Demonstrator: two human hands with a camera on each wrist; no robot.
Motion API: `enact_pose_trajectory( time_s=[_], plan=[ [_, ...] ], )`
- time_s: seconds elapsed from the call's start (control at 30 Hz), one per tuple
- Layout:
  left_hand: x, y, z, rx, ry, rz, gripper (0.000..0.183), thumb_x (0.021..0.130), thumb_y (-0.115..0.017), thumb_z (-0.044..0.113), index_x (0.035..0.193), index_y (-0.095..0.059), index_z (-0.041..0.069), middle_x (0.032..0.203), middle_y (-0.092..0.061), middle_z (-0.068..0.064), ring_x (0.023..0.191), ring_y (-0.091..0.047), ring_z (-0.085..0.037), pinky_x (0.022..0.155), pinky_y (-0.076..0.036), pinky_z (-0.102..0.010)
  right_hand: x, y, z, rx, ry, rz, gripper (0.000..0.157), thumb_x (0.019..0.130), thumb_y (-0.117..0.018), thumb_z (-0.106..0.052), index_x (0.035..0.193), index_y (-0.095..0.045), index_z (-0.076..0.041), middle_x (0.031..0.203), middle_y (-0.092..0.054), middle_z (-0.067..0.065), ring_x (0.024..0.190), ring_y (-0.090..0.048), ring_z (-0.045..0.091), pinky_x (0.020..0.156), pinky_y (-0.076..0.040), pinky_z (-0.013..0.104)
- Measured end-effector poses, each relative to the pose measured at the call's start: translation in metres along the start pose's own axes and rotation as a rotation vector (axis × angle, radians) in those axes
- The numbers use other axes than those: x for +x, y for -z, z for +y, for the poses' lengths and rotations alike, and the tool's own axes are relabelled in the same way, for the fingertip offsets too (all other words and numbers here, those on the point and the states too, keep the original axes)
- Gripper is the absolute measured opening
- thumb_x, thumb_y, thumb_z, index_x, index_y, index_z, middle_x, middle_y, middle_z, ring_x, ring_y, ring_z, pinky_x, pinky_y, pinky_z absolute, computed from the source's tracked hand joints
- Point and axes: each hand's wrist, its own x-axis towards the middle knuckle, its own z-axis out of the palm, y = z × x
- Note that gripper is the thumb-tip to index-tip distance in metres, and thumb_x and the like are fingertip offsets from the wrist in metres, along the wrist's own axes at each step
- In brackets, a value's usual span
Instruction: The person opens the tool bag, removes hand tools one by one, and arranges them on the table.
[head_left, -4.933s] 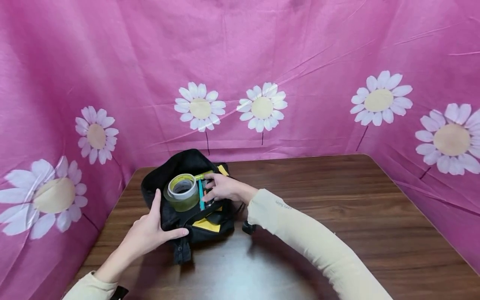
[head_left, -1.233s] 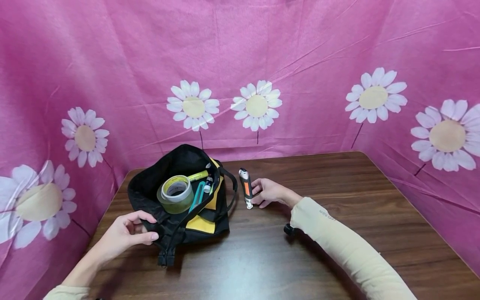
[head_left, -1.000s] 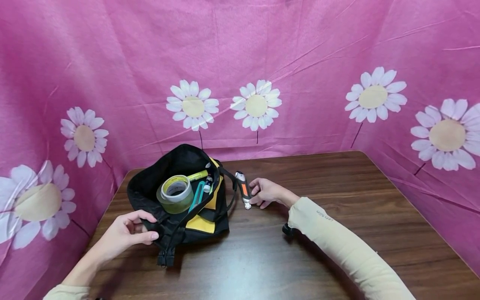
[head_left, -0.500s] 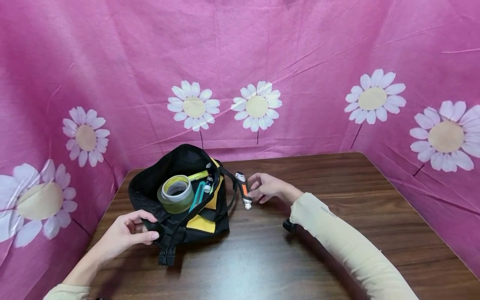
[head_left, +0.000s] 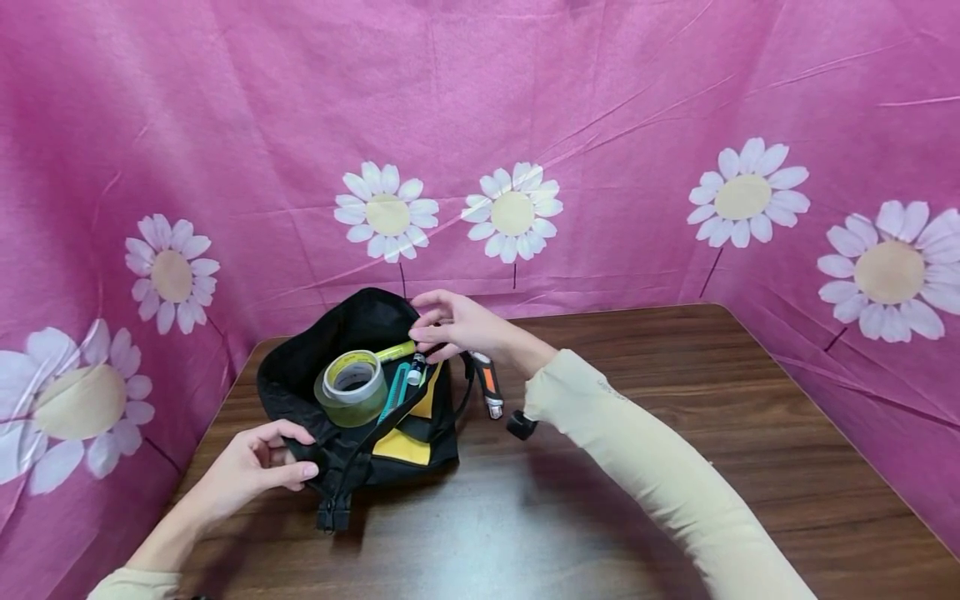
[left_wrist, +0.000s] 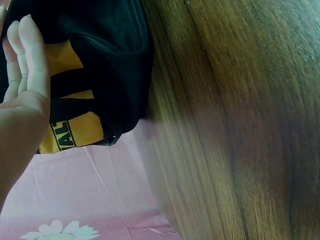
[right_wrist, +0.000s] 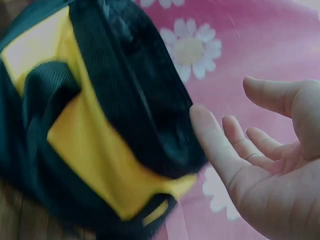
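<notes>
Bag of black fabric with yellow panels [head_left: 401, 447] sits open on the brown wood-grain table [head_left: 675, 400]; from where I stand, its contents show. The bare left hand [head_left: 258, 458] pinches the near-left edge of the mouth between thumb and fingers; this grip presumably steadies the bag and keeps the soft wall from folding inward. The bare right hand [head_left: 465, 323] is at the far-right part of the rim, fingers spread and gripping nothing; I cannot tell whether a fingertip contacts the fabric.

Inside, a white tape roll with a yellow inner face [head_left: 369, 386] sits on a wider, translucent greenish tape roll [head_left: 360, 412], a stacking that likely saves floor space. Beside the rolls lie a yellow marker-like stick [head_left: 396, 352], a slim teal plastic tool [head_left: 395, 392] and a small dark tube with a white end [head_left: 416, 371]; the side gap seems to suit their narrow shapes.

A black cutter with an orange inlay [head_left: 490, 385] lies on the table outside the bag, just beside its black strap handle [head_left: 467, 400]. This placement probably leaves the right hand unoccupied.
</notes>
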Motion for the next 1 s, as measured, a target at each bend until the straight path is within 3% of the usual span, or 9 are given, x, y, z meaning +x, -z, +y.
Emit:
enact_pose_trajectory(
  time_s=[0.17, 0.4, 0.57, 0.7, 0.83, 1.0],
  plan=[
    [0.000, 0.000, 0.001, 0.021, 0.005, 0.010, 0.030, 0.090, -0.069, -0.010, 0.113, -0.061, 0.007, 0.073, -0.068, -0.011, 0.066, -0.069, -0.020, 0.062, -0.061, -0.045, 0.021, -0.026, -0.001, -0.027, -0.007, -0.030, 0.054, 0.098, -0.069, -0.011, 0.145, -0.044, -0.007, 0.125, -0.060, 0.015, 0.098, -0.069, 0.025, 0.083, -0.060, 0.041],
    [0.000, 0.001, 0.000, 0.017, 0.001, 0.002, 0.030, 0.090, -0.069, -0.011, 0.112, -0.061, 0.007, 0.073, -0.068, -0.010, 0.065, -0.069, -0.020, 0.062, -0.061, -0.046, 0.045, -0.046, 0.025, -0.010, -0.117, -0.039, 0.056, 0.096, -0.072, -0.012, 0.145, -0.045, -0.009, 0.136, -0.051, 0.018, 0.118, -0.062, 0.035, 0.086, -0.059, 0.041],
    [0.000, 0.003, 0.000, 0.027, 0.002, -0.003, 0.030, 0.090, -0.068, -0.011, 0.113, -0.061, 0.008, 0.071, -0.068, -0.009, 0.064, -0.068, -0.019, 0.061, -0.060, -0.044, 0.053, -0.057, 0.043, 0.010, -0.194, -0.036, 0.062, 0.095, -0.073, -0.014, 0.148, -0.041, -0.011, 0.144, -0.040, 0.019, 0.116, -0.059, 0.029, 0.091, -0.057, 0.044],
    [0.001, 0.003, 0.000, 0.031, 0.016, 0.002, 0.030, 0.091, -0.069, -0.010, 0.113, -0.060, 0.008, 0.071, -0.067, -0.010, 0.063, -0.068, -0.019, 0.062, -0.060, -0.041, 0.058, -0.062, 0.057, 0.104, -0.235, 0.010, 0.068, 0.097, -0.071, -0.014, 0.153, -0.032, -0.011, 0.148, -0.035, 0.020, 0.118, -0.055, 0.032, 0.093, -0.056, 0.046],
    [0.000, 0.002, -0.001, 0.017, 0.026, 0.003, 0.029, 0.091, -0.069, -0.009, 0.113, -0.060, 0.008, 0.071, -0.068, -0.009, 0.064, -0.068, -0.018, 0.062, -0.060, -0.040, 0.061, -0.068, 0.081, 0.220, -0.246, 0.064, 0.071, 0.099, -0.069, -0.017, 0.156, -0.027, -0.011, 0.146, -0.041, 0.021, 0.119, -0.057, 0.037, 0.092, -0.056, 0.047],
    [0.000, 0.002, -0.003, 0.005, 0.019, 0.009, 0.029, 0.090, -0.068, -0.011, 0.113, -0.060, 0.007, 0.071, -0.067, -0.009, 0.063, -0.067, -0.017, 0.061, -0.060, -0.041, 0.061, -0.075, 0.110, 0.324, -0.245, 0.114, 0.066, 0.098, -0.070, -0.020, 0.152, -0.033, -0.010, 0.126, -0.062, 0.015, 0.110, -0.065, 0.034, 0.086, -0.059, 0.042]
  ],
)
